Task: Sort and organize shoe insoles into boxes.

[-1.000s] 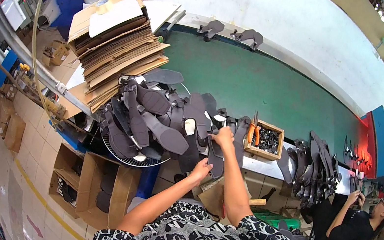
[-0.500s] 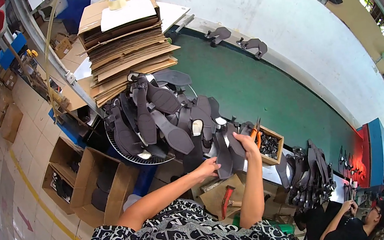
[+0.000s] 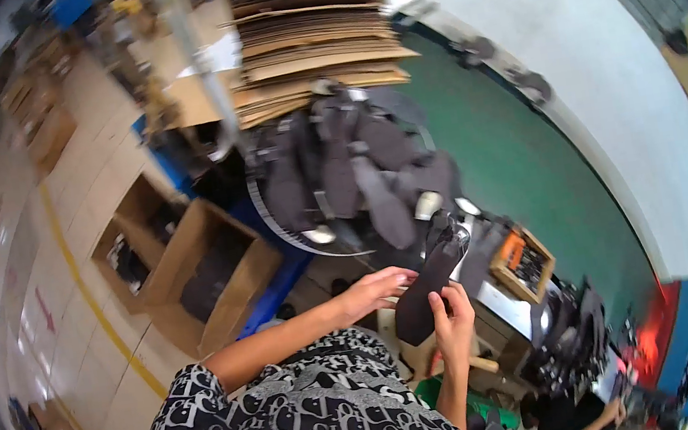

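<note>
A dark sandal with a strap at its upper end is tilted in front of me. My right hand is closed on its right edge, thumb lying on the dark sole. My left hand reaches to the other edge, fingers stretched out and apart; whether the fingertips touch it is blurred. Just beyond, a heap of similar dark sandals fills a round wire basket. To the right stands a wooden box of small dark pieces, with an orange-handled tool in it.
Stacked cardboard stands behind the basket on the green tabletop. Open cartons sit at left above the tiled floor. More sandals are piled at right. A co-worker's arm shows at lower right, and a wooden handle lies below my right hand.
My view has swung, shifting the scene rightward. The sandal has turned, its strap end now pointing up and away. My left hand's fingers have spread from their earlier pinch near its edge.
</note>
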A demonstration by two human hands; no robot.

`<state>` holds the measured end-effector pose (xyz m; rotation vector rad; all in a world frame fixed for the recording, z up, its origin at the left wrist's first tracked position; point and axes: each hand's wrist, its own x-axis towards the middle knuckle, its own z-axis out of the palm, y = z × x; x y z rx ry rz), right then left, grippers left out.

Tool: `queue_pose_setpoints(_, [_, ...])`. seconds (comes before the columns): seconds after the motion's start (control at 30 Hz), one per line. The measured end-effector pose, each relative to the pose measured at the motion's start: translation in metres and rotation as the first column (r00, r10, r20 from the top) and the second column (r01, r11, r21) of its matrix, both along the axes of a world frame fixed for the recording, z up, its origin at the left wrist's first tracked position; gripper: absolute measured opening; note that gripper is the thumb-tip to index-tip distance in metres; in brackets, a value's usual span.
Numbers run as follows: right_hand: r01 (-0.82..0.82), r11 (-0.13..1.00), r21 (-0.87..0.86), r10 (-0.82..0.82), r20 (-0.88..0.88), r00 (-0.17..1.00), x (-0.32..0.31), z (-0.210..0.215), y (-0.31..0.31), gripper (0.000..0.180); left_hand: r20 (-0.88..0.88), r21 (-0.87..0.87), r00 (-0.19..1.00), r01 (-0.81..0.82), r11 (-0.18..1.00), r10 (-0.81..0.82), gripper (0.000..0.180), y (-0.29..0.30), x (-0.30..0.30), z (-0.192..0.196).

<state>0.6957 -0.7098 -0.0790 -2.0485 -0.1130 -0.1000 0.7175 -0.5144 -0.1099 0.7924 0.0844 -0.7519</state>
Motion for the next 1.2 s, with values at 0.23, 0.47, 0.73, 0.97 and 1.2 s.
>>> queue_pose_setpoints(0.23, [-0.557,0.523,-0.646,0.642,-0.132,0.756,0.020,0.011,0.191,0.016,0.716,0.658,0.685,-0.726,-0.198,-0.131,0.085,0.140,-0.097,0.026])
queue_pose_setpoints(0.47, [-0.479,-0.364,-0.799,0.928,-0.267,-0.260,-0.006,-0.007,0.437,0.012,0.291,0.848,0.880,-0.055,-0.528,0.375,0.066,0.299,-0.232,0.014])
queue_pose_setpoints(0.73, [-0.480,-0.790,-0.382,0.609,-0.581,-0.540,-0.054,-0.097,0.507,0.022,0.247,0.966,0.908,-0.259,-0.012,0.339,0.055,0.319,-0.285,-0.121])
queue_pose_setpoints(0.97, [-0.482,-0.795,-0.370,0.598,-0.614,-0.515,-0.068,-0.105,0.446,0.032,0.208,0.503,0.968,-0.228,0.833,0.140,0.065,0.290,-0.268,-0.180])
queue_pose_setpoints(1.2, [-0.752,-0.189,-0.632,0.938,-0.343,0.053,-0.044,-0.069,0.402,0.049,0.011,0.125,0.902,-0.428,0.895,0.431,0.046,0.274,-0.215,-0.172])
